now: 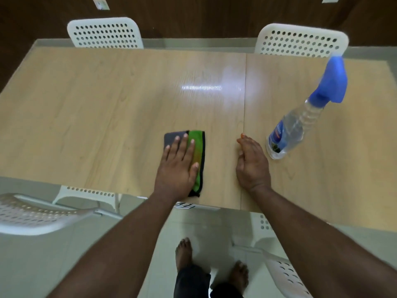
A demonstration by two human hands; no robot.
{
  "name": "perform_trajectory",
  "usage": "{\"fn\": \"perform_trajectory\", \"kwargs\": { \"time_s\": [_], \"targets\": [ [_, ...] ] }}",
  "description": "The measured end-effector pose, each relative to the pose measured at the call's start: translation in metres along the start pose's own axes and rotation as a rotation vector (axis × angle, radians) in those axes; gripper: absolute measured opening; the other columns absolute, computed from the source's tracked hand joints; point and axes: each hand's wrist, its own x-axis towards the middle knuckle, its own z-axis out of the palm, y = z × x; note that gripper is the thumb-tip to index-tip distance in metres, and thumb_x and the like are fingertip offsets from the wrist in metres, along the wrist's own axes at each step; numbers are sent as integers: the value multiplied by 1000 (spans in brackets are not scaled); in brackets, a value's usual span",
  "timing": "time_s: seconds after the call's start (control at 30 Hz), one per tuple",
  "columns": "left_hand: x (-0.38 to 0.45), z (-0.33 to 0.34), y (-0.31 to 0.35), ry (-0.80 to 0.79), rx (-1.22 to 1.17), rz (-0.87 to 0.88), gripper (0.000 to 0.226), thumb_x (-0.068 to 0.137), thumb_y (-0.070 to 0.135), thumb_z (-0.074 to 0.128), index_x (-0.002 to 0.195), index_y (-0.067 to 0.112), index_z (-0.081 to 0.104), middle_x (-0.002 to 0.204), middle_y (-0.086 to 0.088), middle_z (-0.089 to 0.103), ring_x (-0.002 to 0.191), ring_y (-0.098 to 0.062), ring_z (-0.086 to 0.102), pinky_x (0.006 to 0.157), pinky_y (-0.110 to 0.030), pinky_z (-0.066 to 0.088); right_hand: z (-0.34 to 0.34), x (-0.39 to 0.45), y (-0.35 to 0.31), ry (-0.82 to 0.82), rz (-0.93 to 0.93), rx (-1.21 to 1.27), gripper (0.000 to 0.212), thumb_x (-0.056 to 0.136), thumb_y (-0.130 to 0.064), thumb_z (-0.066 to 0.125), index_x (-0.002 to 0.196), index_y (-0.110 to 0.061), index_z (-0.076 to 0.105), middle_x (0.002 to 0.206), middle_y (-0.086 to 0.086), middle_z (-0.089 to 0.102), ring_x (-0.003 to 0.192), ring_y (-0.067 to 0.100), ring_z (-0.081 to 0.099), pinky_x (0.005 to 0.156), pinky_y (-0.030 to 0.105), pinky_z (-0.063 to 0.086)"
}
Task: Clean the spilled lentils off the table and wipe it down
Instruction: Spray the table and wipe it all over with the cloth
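- Light wood-grain table (96,104) filled the view, a seam running from 12 to 6 o'clock right of centre.
- White perforated chairs (105,33) stood at 11, 1, 7 and 5 o'clock.
- Spray bottle (300,119) with blue trigger head stood upright at 3 o'clock, near the right hand.
- Green-and-grey cloth (198,151) lay folded at centre, near the table's 6 o'clock edge.
- Left hand (178,166) pressed flat on the cloth, fingers straight and spread.
- Right hand (252,162) rested edge-on upon the table, fingers relaxed, holding nothing.
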Motion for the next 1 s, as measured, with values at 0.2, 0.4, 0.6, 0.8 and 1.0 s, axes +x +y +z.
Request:
{"fn": "perform_trajectory", "kwargs": {
  "time_s": [0.2,0.4,0.6,0.8,1.0],
  "targets": [
    [40,5,53,-6,14,-61,72,106,51,14,169,17,5,177,-8,-6,163,-28,-9,131,-51,5,-3,1,6,48,7,113,45,98,-10,48,141,-7,62,148,9,60,137,23,52,118,24,31],
    [19,9,84,-18,10,21,71,107,50,13,169,18,3,177,-7,-10,162,-27,-13,131,-51,6,-11,0,1,6,42,181,47,100,-17,45,143,-9,61,148,8,60,137,23,54,118,27,35],
    [14,11,99,-27,23,12,71,107,50,13,169,18,2,176,-7,-11,162,-27,-14,131,-50,3,-21,-3,-3,-45,59,208,51,97,-14,44,145,-7,60,150,11,58,140,25,53,121,31,34],
    [17,5,100,-102,23,5,73,105,53,7,169,20,-2,176,-7,-16,162,-28,-17,131,-51,0,-34,-16,-3,-122,31,177,48,101,-5,53,148,-12,57,155,8,55,144,23,49,124,36,34],
    [20,-24,125,-224,-32,-49,72,107,42,34,169,20,5,176,-10,-12,162,-33,-11,130,-57,2,-81,-39,8,-149,-7,107,36,95,-21,62,130,-13,70,125,7,74,115,25,68,105,41,53]
  ]
}}
